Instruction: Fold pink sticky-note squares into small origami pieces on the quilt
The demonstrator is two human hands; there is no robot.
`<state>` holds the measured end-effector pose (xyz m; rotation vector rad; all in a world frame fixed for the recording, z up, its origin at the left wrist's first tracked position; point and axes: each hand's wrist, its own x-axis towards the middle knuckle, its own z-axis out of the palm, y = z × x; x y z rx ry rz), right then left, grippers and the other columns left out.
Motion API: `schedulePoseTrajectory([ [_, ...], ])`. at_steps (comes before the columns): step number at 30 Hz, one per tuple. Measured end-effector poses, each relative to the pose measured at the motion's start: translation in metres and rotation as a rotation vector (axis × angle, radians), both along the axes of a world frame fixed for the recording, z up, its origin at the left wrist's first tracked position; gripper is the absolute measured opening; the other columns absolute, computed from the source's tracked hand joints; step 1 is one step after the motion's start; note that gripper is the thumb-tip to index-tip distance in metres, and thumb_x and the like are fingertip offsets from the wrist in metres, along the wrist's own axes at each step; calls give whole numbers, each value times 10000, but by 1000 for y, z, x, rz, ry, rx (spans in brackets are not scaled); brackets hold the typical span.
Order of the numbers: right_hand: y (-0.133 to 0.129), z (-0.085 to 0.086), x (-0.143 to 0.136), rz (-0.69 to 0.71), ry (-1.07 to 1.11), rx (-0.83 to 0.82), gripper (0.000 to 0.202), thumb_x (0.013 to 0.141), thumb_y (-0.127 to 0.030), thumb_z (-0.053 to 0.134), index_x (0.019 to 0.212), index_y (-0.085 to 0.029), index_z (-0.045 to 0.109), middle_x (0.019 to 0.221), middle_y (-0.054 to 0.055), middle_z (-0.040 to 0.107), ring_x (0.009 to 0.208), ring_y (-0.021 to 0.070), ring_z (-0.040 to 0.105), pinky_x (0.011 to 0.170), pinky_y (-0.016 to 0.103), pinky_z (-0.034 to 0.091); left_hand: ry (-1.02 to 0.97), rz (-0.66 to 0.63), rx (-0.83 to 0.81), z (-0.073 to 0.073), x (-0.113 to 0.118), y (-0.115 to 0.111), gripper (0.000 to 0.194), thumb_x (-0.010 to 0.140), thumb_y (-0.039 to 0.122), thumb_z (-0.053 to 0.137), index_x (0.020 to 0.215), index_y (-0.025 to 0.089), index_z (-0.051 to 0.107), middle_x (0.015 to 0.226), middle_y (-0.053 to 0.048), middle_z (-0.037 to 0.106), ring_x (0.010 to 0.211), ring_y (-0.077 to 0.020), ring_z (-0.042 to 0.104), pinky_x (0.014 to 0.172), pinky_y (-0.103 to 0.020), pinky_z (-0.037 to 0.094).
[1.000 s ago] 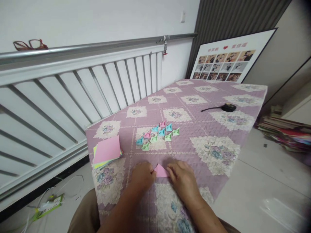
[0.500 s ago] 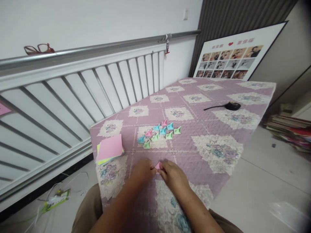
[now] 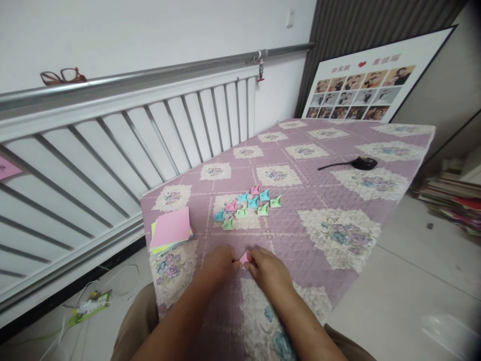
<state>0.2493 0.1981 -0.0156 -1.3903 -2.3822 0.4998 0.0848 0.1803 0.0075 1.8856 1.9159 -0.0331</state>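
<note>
Paper [image 3: 244, 258], pinched by left fingers [image 3: 232, 256] and right fingers [image 3: 256, 255], tablecloth [image 3: 306, 258] spreading rightward to edge [image 3: 429, 141].

- Nearest folded paper [image 3: 244, 258]: plain pink.
- Folded paper figures [image 3: 253, 202]: pink, light blue, light green.
- Paper stack [image 3: 171, 228]: pink on top; yellow and blue edges beneath.
- Tablecloth [image 3: 315, 191]: mauve; cream patches bearing purple and blue flowers.
- Eyeglasses [image 3: 80, 77]: reddish-brown frame.
- Radiator [image 3: 169, 135]: white.
- Photo board [image 3: 421, 47]: white; black border, red heart, photo grid.
- Wall panel [image 3: 349, 25]: dark grey, ribbed.
</note>
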Motion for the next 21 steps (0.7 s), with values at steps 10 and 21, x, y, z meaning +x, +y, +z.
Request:
schedulePoseTrajectory([
  [10,-1,1,0,-16,1,-10,25,813,-225,590,833,-220,576,848,9,616,783,156,550,665,249,335,56,-32,7,6,5,-2,172,857,303,552,925,165,629,961,-77,639,904,-220,584,755,-295,396],
  [21,0,-2,0,-20,23,-8,43,798,-206,600,797,-226,562,818,-7,601,756,145,538,650,241,321,-15,-27,6,4,-7,-1,101,812,280,574,870,199,589,852,-5,633,773,-167,568,612,-256,342],
])
